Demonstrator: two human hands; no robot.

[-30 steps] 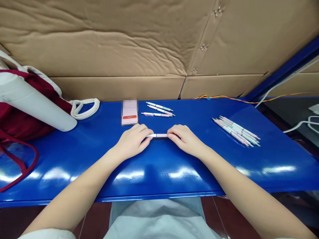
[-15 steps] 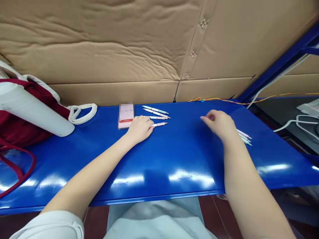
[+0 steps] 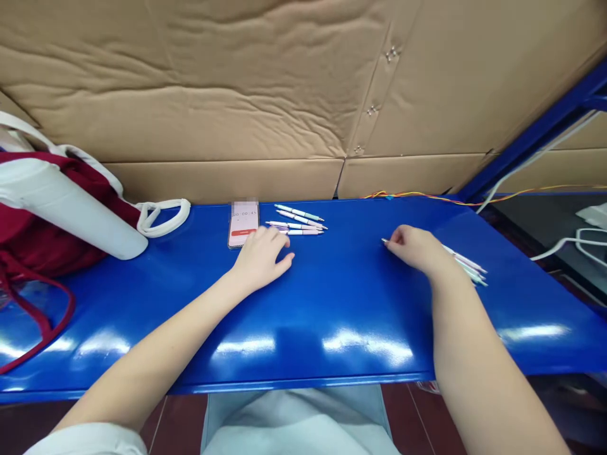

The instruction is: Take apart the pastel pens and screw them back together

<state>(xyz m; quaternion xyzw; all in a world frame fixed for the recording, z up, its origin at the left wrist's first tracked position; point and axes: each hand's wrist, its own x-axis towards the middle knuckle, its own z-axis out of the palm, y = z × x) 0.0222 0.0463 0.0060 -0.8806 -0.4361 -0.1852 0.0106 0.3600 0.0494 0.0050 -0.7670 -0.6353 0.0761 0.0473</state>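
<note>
And here's the right hand (image 3: pixel 411 248), out over the right half of the desk (image 3: pixel 341 291), thumb and fingertips pinched together on a pen (image 3: pixel 384 241)! Only the tip peeks out, aimed left and a touch away from the person; the barrel is hidden in the fingers, so no calling its colour.

Now look left along that line: four pens (image 3: pixel 303 220) lie grouped near the back of the desk, well apart from the right hand, blue surface between them. Long axes run roughly left to right, the nearer two almost level, the farther two slanting so that their right ends come closer to the person. The left hand (image 3: pixel 260 259) is by far the nearer one, right at the group's left end, and it's open: fingers loosely spread, thumb stuck out to the right, nothing seen in its grip. Are those fingertips brushing the nearest pen? Can't tell from here! The phone (image 3: pixel 244 224) sits just beyond that hand, its timer display lit.

Over on the other side, a second bunch of pens (image 3: pixel 468 261) lies just beside the right wrist, partly hidden by it, slanting down toward the right.
</note>
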